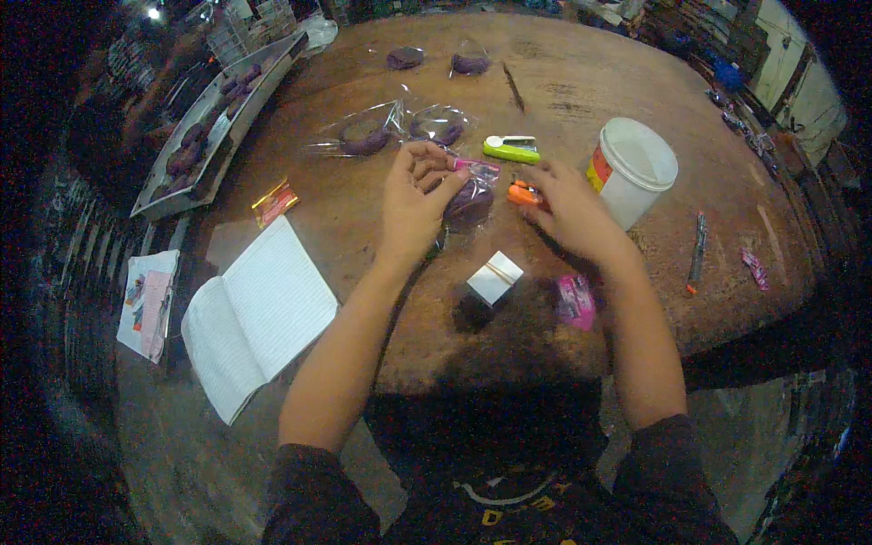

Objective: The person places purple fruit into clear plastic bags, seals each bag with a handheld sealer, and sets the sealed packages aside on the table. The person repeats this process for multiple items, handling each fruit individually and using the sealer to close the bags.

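My left hand (419, 197) pinches the gathered mouth of a clear plastic bag between thumb and fingers. A folded pink label (480, 165) sits at that mouth. Inside the bag is a rounded purple item (469, 201), partly hidden by glare on the plastic. To its right, my right hand (565, 208) has its fingers around the rear of a small orange stapler (523, 193), whose front points at the bag. A lime-green and white stapler (511, 148) lies just beyond. Nearer my body are a rubber-banded stack of white paper (495, 276) and pink labels (575, 302).
Several bagged purple items (368, 137) lie farther back. A white bucket (630, 170) stands right, near a cutter knife (697, 252) and a pink wrapper (755, 269). On the left are an open notebook (279, 303), a red-gold sachet (274, 202) and a long tray (221, 153) of purple items.
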The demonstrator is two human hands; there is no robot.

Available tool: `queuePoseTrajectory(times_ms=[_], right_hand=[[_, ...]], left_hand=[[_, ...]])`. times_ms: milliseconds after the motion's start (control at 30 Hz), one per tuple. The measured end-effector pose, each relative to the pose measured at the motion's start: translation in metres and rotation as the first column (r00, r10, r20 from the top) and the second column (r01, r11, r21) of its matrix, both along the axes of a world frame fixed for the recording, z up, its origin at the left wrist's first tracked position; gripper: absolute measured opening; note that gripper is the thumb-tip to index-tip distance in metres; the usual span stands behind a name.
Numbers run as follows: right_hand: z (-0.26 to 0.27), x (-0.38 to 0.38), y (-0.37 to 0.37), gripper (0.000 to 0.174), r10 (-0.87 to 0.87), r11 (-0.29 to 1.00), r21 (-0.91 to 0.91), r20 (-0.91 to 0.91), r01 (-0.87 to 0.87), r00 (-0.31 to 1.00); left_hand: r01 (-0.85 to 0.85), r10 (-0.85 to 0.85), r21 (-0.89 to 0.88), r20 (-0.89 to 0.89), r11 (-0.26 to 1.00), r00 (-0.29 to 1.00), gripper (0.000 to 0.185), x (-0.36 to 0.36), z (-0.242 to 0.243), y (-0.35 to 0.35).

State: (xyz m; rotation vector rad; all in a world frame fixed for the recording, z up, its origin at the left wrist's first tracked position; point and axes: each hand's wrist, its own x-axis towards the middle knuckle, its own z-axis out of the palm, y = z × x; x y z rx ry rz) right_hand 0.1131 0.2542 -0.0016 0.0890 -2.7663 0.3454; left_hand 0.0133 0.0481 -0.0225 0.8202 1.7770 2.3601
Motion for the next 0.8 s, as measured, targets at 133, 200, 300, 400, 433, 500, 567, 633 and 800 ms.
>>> queuePoseTrajectory(times_ms=[133, 200, 300, 400, 433, 500, 567, 633, 800], right_hand=[[-0.019, -0.013, -0.004, 0.046, -0.134, 0.990, 0.055, 0.107, 0.128, 0.985], [-0.016, -0.025, -0.004, 0.045, -0.143, 0.985, -0.105, -0.080, 0.134, 0.987], [-0.001, -0.034, -0.003, 0.044, -0.237, 0.800, -0.599, -0.377, -0.041, 0.895], [0.011, -0.039, -0.013, 0.047, -0.318, 0.334, -0.931, -0.262, -0.151, 0.911], [0.013, -0.042, -0.019, 0.048, -0.351, 0.320, -0.934, -0.272, -0.158, 0.896], [0.013, -0.049, -0.029, 0.052, -0.384, 0.317, -0.935, -0.282, -0.161, 0.880], [0.008, -0.055, -0.039, 0.058, -0.403, 0.227, -0.965, -0.213, -0.128, 0.890], [0.002, -0.058, -0.048, 0.062, -0.378, 0.208, -0.972, -0.181, -0.107, 0.908], [0.005, -0.058, -0.074, 0.063, -0.424, 0.276, -0.948, -0.266, -0.156, 0.866]], left_hand=[[-0.055, 0.055, -0.069, -0.003, 0.996, 0.998, 0.033, 0.001, 0.000, 0.002], [-0.076, 0.070, -0.082, -0.071, 0.994, 0.995, 0.031, 0.004, 0.003, 0.003], [-0.104, 0.086, -0.123, -0.148, 0.987, 0.985, 0.031, 0.011, 0.007, 0.005], [-0.147, 0.105, -0.187, -0.215, 0.971, 0.971, 0.028, 0.023, 0.011, 0.009], [-0.160, 0.107, -0.223, -0.232, 0.961, 0.967, 0.026, 0.028, 0.011, 0.010], [-0.226, 0.137, -0.313, -0.281, 0.922, 0.950, 0.022, 0.033, 0.013, 0.010], [-0.222, 0.128, -0.327, -0.287, 0.918, 0.949, 0.023, 0.035, 0.014, 0.011], [-0.223, 0.138, -0.318, -0.270, 0.922, 0.953, 0.022, 0.036, 0.014, 0.012], [-0.202, 0.148, -0.225, -0.236, 0.953, 0.960, 0.021, 0.037, 0.017, 0.012]])
